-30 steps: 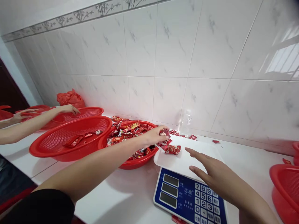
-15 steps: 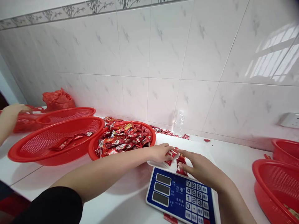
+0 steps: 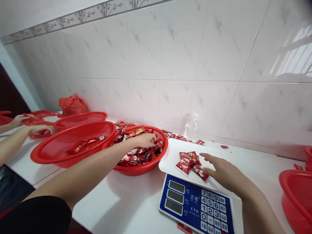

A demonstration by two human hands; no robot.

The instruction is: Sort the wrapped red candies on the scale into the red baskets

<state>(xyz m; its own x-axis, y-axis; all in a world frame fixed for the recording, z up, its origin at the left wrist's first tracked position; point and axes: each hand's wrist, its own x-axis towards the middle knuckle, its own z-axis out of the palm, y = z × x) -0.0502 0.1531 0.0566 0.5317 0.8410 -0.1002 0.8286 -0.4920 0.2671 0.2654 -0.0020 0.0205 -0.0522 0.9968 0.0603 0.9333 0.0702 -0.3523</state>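
While the half-curled left hand (image 3: 147, 140) is back in the basket (image 3: 143, 170), its hold unclear, the open, empty right hand (image 3: 220, 170) stays beside the red packets (image 3: 184, 164), now a larger pile near the front edge of the tray (image 3: 170, 157).

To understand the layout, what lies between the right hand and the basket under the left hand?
The head view shows a few red packets there, lying on the white weighing tray.

red printed packets (image 3: 191, 158), overlapping, on the white scale pan (image 3: 171, 151)
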